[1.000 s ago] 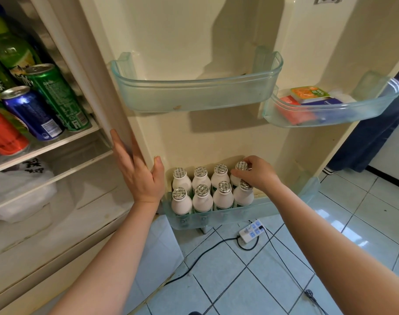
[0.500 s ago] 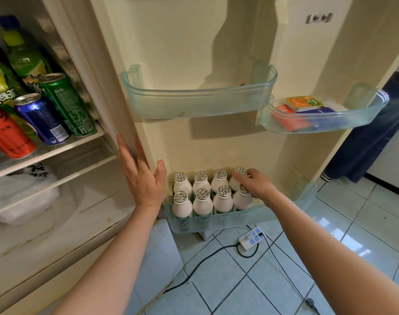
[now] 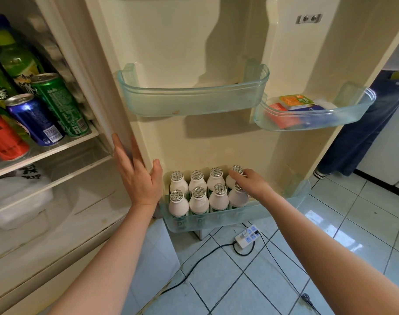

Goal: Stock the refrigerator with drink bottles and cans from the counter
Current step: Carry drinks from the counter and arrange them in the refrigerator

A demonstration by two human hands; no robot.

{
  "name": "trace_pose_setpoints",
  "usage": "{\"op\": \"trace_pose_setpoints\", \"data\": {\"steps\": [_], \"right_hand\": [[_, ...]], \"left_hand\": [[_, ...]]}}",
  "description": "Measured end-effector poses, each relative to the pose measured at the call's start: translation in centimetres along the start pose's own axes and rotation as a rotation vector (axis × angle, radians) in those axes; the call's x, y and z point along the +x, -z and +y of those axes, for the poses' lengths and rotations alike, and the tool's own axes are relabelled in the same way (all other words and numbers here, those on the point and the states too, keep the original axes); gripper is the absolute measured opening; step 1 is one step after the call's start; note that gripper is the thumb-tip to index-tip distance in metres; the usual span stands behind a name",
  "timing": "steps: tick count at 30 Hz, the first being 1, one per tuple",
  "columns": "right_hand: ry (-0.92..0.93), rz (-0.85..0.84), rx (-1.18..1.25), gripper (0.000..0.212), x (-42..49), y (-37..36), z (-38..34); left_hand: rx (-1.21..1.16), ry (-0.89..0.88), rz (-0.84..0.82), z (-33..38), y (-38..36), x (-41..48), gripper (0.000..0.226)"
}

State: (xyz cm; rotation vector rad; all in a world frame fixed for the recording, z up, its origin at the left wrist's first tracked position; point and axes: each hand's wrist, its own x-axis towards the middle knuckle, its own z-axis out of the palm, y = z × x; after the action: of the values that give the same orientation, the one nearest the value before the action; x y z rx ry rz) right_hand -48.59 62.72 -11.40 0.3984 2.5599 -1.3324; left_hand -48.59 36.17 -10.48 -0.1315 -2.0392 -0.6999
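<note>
Eight bottles (image 3: 197, 202) in the bottom door bin (image 3: 219, 222)

All eight are white with foil caps. They stand upright in two rows of four at the bin's left end. The right hand (image 3: 254, 185) reaches over the right-most pair, fingertips (image 3: 233, 176) on the rear bottle's cap (image 3: 237, 169); I cannot tell whether its grip pinches the cap or only rests there. The left hand (image 3: 138, 178) lies flat against the door (image 3: 194, 30) edge, grip spread, holding nothing. Cans (image 3: 55, 103) stand on the fridge shelf (image 3: 57, 148) at left. A power strip (image 3: 247, 237) lies on the floor (image 3: 239, 292) below.
</note>
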Motion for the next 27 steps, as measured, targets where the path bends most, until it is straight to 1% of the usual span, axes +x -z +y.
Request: {"op": "trace_pose_setpoints", "data": {"steps": [5, 7, 10, 13, 16, 19, 22, 24, 25, 27], "right_hand": [[-0.003, 0.016, -0.020, 0.063, -0.3, -0.1, 0.1], [-0.007, 0.025, -0.038, 0.069, -0.5, -0.1, -0.1], [0.019, 0.092, -0.076, 0.071, -1.2, 0.1, -0.7], [0.109, 0.267, -0.143, 0.060, -2.5, 0.5, -2.0], [0.284, 0.420, -0.166, 0.040, -4.2, 0.5, -3.6], [0.480, 0.493, -0.075, 0.023, -6.1, -0.1, -5.0], [0.584, 0.508, 0.002, 0.016, -7.2, -1.2, -6.1], [0.579, 0.527, 0.094, 0.014, -7.2, -1.8, -6.4], [0.539, 0.545, 0.164, 0.014, -7.0, -1.8, -6.2], [0.399, 0.584, 0.257, 0.017, -5.7, -1.2, -5.2]], "left_hand": [[0.009, 0.005, -0.013, 0.3, 0.3, 0.0, 0.063], [0.017, 0.003, -0.024, 0.3, 0.4, 0.1, 0.063], [0.018, 0.021, -0.048, 0.4, 0.6, 0.1, 0.063], [0.006, 0.037, -0.086, 0.6, 1.0, 0.1, 0.063], [-0.030, 0.039, -0.154, 0.7, 2.0, 0.2, 0.066], [-0.122, 0.081, -0.211, 0.9, 3.8, 0.2, 0.061], [-0.182, 0.184, -0.184, 1.4, 5.7, -0.2, 0.056], [-0.189, 0.258, -0.132, 1.5, 7.0, -0.6, 0.051], [-0.201, 0.298, -0.111, 1.5, 7.6, -0.9, 0.049], [-0.248, 0.390, -0.093, 1.6, 8.5, -1.6, 0.046]]}}
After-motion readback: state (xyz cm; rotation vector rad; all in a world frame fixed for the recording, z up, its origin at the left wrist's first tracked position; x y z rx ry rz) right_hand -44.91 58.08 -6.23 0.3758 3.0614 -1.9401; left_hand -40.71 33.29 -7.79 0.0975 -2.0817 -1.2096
